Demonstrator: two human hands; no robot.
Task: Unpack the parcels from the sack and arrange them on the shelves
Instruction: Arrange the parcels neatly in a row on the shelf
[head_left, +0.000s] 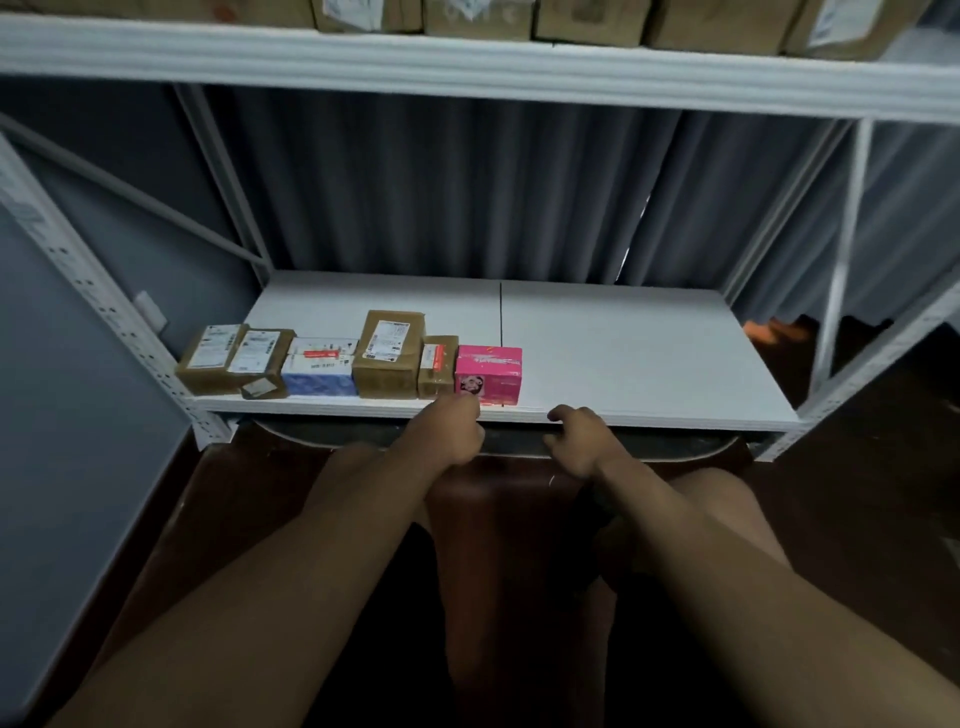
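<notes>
Apparently light and stiff, the pink box (488, 375) stood last in the parcel row at the lower shelf's (649, 358) front edge. Both the left hand (451, 431) and right hand (575, 439) hung loosely curled, holding nothing; its flat sides looked easiest to take.

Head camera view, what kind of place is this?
Probably a parcel storeroom or small stockroom: a white metal shelf holds a row of labelled parcels beside a pink box, with more cardboard boxes on the shelf above.
</notes>
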